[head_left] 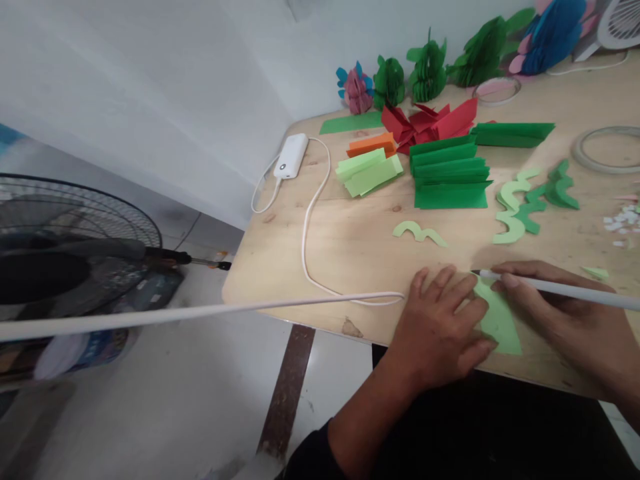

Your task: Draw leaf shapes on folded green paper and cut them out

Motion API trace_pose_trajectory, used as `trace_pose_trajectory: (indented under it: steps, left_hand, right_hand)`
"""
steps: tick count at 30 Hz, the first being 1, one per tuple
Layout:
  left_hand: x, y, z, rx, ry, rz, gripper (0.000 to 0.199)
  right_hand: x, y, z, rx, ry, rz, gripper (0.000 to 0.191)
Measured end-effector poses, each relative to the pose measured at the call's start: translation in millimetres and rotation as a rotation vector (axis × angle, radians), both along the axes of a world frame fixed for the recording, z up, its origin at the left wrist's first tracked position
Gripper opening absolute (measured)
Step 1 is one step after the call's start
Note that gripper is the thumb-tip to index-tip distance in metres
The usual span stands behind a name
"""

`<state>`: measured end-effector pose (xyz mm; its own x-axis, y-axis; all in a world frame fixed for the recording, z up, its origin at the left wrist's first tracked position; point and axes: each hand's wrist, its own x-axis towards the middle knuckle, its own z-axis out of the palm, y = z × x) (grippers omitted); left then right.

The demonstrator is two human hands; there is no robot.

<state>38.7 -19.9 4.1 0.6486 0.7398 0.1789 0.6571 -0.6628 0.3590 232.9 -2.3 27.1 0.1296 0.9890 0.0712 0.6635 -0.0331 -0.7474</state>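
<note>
A light green sheet of paper [501,320] lies near the front edge of the table, between my hands. My left hand [445,323] rests on its left side with the fingers spread, pressing on paper and tabletop. In my right hand [565,313] is a white pen [565,288], its dark tip touching down at the paper's top edge. Just beyond my hands lies a wavy light green strip [419,233]. More wavy cutouts [510,210], light and darker green, overlap farther right. A small light green scrap [595,273] sits beyond my right hand.
Folded green papers [450,175], red folded paper [430,127] and honeycomb paper shapes [429,70] stand toward the wall. A white power bank [291,156] with a cable [306,233] is at the left; the cable crosses the table's front edge. A black fan [75,247] stands left of the table [270,267].
</note>
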Motion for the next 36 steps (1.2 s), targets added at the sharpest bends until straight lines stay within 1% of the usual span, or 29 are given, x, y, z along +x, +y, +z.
trace_pose_trajectory:
  steps: [7,15,20,26,36]
  left_hand:
    - [0.6,0.1,-1.2,0.004,-0.004,0.004,0.041]
    - [0.2,0.0,-0.9,-0.018,-0.001,-0.002,0.042]
    - [0.9,0.1,-1.6,-0.015,-0.021,0.006,0.042]
    - [1.3,-0.4,-1.3,-0.022,-0.012,0.006,0.041]
    - [1.6,-0.7,-3.7,-0.004,-0.004,0.010,0.047]
  right_hand:
    - [0.9,1.7,2.5,0.005,-0.009,0.024,0.035]
    - [2.4,-2.5,4.7,0.017,-0.024,0.037,0.034]
    - [4.3,-6.3,2.8,0.031,-0.041,0.043,0.034]
    - [4.4,-14.1,-1.2,0.086,-0.042,0.042,0.034]
    - [2.1,-19.7,-0.3,0.075,-0.008,0.013,0.030]
